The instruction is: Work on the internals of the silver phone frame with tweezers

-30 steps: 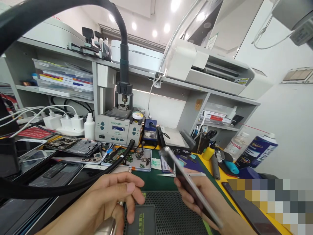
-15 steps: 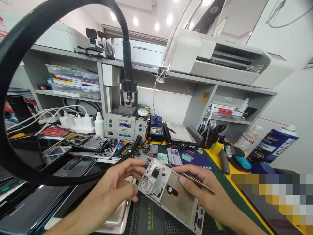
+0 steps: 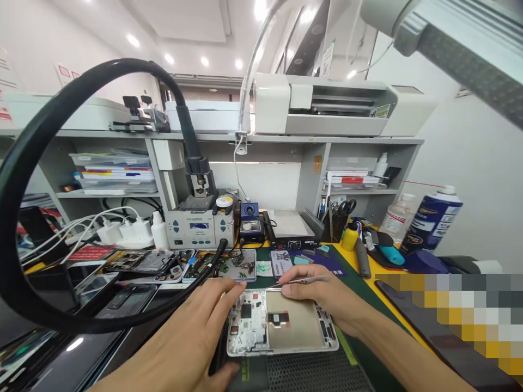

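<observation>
An opened phone frame lies with its inside facing up, silver-edged, a tan panel on its right part and white fittings on its left. A small black flex piece sits on the panel. My right hand pinches a slim pair of metal tweezers, their tips by the frame's far edge. My left hand reaches to the frame's left end, fingers stretched at the far left corner and the blurred thumb spread apart near the front. Beneath the frame is a dark perforated pad.
A thick black hose loops over the left side, from a hot air station. Several phones lie at left. A parts tray and a heating plate stand behind. A spray can is at right.
The phone frame has gone from tilted in the air to lying level on the pad. My left hand's fingers have straightened along its end. The tweezers have turned from pointing backward to pointing left.
</observation>
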The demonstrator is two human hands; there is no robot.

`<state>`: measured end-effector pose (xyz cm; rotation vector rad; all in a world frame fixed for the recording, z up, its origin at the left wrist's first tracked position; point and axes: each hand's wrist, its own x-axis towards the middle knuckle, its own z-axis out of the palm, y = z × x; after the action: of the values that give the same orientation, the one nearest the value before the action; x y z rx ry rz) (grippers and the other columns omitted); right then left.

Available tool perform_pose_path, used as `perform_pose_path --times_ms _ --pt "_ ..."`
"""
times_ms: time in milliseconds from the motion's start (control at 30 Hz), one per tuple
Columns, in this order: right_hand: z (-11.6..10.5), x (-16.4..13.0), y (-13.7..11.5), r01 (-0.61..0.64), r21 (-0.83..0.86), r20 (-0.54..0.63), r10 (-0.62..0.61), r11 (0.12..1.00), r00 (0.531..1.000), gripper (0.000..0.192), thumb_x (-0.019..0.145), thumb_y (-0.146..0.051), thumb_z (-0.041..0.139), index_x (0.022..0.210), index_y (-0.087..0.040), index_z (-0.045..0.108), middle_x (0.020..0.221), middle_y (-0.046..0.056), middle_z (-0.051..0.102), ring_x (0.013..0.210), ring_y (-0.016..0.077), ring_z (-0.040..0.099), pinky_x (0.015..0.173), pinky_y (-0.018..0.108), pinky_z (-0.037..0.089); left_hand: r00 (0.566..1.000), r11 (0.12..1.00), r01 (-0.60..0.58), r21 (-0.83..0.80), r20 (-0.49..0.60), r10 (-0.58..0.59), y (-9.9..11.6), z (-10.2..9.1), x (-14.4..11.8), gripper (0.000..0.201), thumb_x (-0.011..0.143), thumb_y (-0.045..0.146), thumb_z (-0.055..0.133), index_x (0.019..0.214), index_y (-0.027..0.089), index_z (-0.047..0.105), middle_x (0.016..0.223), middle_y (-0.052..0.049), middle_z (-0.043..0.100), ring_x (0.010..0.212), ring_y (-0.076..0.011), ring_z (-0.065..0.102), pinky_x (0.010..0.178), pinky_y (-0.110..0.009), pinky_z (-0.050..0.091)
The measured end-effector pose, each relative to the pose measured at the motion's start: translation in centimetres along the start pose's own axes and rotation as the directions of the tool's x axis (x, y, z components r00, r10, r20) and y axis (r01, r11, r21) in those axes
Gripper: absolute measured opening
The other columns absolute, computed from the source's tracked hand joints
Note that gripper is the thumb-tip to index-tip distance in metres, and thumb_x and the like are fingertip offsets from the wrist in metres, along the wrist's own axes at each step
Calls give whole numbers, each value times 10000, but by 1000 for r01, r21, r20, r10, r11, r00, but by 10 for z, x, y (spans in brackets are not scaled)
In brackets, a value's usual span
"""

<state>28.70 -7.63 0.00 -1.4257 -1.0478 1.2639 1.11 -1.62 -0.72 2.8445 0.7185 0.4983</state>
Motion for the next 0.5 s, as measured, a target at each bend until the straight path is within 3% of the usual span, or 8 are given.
perform_pose_path --times_ms 100,267,500 --pt "-1 0 -1 -42 37 24 41 998 999 243 679 -322 893 822 -188 750 720 7 702 655 150 624 583 251 437 989 983 -122 141 -61 132 1 -2 5 858 718 177 719 1482 264 337 1470 -115 496 1340 -314 510 1106 -465 492" --pt "-1 1 2 -57 48 60 54 997 997 185 689 -252 887 809 -193 758 746 7 717 645 135 624 559 231 441 976 968 -211 138 -22 216 3 -4 10 873 673 339 839 1413 250 384 1365 -102 572 1228 -311 579 1061 -457 527" --pt "-1 5 5 -65 14 47 64 998 997 221 675 -283 909 817 -200 761 750 -1 717 647 129 618 582 240 458 953 959 -233 159 -161 258 -14 21 5 732 742 266 729 1407 273 422 1367 -75 591 1238 -289 582 1071 -441 507"
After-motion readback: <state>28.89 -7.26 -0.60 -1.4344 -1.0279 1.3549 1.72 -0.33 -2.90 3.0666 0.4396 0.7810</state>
